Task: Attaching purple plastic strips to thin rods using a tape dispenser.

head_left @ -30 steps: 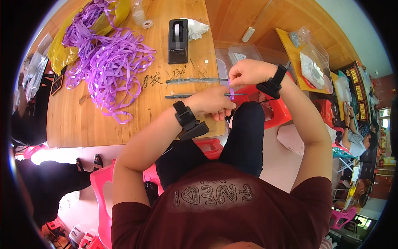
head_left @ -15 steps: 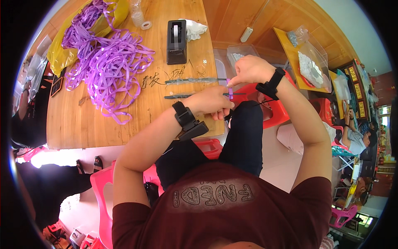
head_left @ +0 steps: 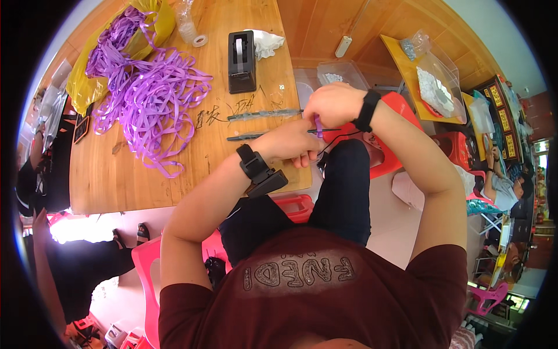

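Two thin dark rods lie side by side, the far rod (head_left: pixel 264 114) and the near rod (head_left: pixel 244 137), fixed with clear tape and jutting past the table's right edge. A short purple ribbon (head_left: pixel 318 125) spans the rods' outer ends. My right hand (head_left: pixel 337 104) is closed on this ribbon, over the tip of the far rod. Across the near rod lies my left hand (head_left: pixel 289 141), its fingers curled in beside the ribbon's lower end; what they grip, if anything, is hidden. Each wrist wears a black strap, with a dark box on the left one.
On the wooden table (head_left: pixel 133 195) a tangled heap of purple ribbon (head_left: pixel 160 96) spills from a yellow plastic bag (head_left: pixel 87 84). A black tape dispenser (head_left: pixel 242 64) stands by crumpled white tissue (head_left: pixel 267 43). Red stools (head_left: pixel 401 116) are beyond the edge; another person sits far right.
My right hand has moved left and closer to my left hand, now covering the far rod's tip. My left hand stays nearly in place. The whole view has shifted slightly.
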The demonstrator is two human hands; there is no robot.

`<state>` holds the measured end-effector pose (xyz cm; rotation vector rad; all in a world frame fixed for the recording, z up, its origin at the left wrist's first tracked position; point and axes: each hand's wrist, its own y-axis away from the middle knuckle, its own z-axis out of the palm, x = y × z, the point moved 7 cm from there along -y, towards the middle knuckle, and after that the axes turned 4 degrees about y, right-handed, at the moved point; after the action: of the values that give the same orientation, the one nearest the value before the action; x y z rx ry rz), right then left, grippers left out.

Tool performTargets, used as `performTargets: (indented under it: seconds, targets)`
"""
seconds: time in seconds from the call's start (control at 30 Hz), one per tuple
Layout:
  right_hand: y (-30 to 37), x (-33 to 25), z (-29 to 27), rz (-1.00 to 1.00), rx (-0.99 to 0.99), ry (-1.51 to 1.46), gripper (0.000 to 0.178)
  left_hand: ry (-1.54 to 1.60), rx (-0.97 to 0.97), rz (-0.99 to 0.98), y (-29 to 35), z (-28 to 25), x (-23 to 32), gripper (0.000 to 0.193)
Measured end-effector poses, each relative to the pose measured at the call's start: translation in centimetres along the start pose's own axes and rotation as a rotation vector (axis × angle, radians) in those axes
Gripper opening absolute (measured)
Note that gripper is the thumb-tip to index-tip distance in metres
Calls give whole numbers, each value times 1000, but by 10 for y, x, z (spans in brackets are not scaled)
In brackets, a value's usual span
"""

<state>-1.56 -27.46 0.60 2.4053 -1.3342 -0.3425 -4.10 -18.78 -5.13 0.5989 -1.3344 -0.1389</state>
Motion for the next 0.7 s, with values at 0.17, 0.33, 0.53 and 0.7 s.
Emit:
performTargets:
  seconds: [0.17, 0.33, 0.53, 0.7]
  targets:
    - [44, 51, 25, 88, 231, -619, 32, 24, 21, -8, 11, 1, 8, 67]
    - [64, 71, 126, 379, 403, -1640, 38, 80, -4, 14, 8, 2, 6, 68]
    - [21, 41, 162, 44, 490, -2199, 31, 43, 22, -12, 8, 1, 7, 63]
    - [6, 49, 175, -40, 558, -2258, 17, 64, 23, -10, 7, 3, 8, 55]
